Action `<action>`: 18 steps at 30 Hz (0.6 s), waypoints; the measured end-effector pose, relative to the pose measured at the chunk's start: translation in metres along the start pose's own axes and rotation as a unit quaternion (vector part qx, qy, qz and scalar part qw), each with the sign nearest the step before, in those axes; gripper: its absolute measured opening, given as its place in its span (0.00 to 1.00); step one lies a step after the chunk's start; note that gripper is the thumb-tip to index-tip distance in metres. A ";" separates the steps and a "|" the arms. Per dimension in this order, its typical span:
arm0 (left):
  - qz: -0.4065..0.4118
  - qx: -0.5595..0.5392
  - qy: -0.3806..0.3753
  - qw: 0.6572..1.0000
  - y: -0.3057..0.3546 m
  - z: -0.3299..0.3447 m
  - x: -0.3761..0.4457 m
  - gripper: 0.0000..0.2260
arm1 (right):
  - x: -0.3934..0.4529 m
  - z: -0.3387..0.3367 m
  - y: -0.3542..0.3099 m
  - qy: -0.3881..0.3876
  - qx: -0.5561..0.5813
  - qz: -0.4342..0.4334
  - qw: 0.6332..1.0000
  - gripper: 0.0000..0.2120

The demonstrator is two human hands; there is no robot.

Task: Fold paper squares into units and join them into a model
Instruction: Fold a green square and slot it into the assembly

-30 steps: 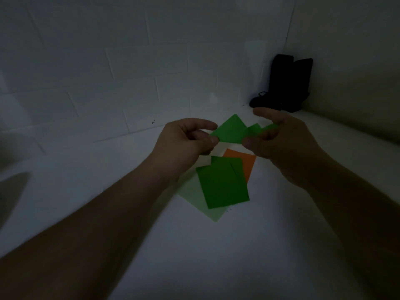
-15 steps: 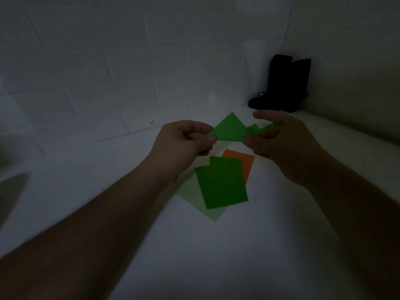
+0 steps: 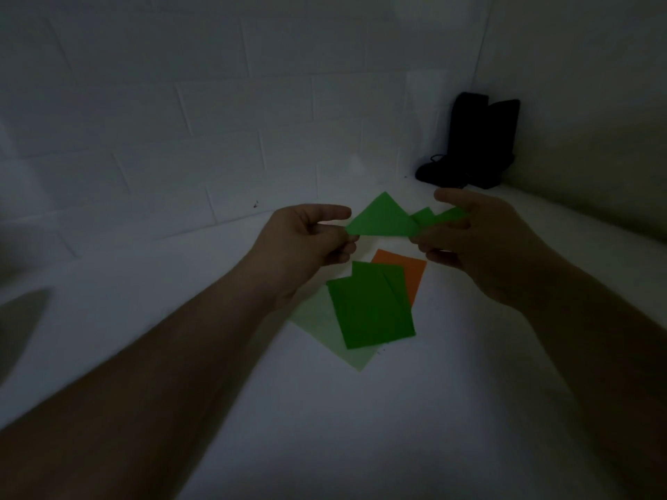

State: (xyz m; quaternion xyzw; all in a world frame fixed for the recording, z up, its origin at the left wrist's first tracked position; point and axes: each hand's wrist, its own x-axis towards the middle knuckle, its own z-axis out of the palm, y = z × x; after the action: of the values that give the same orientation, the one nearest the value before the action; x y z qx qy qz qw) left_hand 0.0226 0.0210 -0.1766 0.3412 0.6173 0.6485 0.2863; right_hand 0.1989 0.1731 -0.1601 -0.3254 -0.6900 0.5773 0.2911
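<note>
held unit: above the table, between left hand and right hand
paper stack: on the table, below the hands
dark object: far right corner, against the wall

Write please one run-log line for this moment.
left hand: pinches folded green paper | right hand: pinches its other end | paper: held above table | loose sheets: lying beneath
</note>
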 end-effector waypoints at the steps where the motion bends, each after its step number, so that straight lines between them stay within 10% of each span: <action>1: -0.003 -0.002 -0.002 1.000 0.000 0.000 0.000 0.13 | 0.000 -0.001 0.001 0.001 -0.005 -0.001 1.000 0.36; 18: -0.014 0.048 -0.022 0.999 -0.001 0.001 -0.001 0.09 | 0.002 0.000 0.007 0.018 -0.049 0.001 0.999 0.30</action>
State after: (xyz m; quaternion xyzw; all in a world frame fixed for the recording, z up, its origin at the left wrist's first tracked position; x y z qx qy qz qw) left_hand 0.0239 0.0204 -0.1774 0.3604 0.6458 0.6063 0.2923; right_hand 0.1985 0.1760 -0.1672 -0.3502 -0.7119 0.5372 0.2863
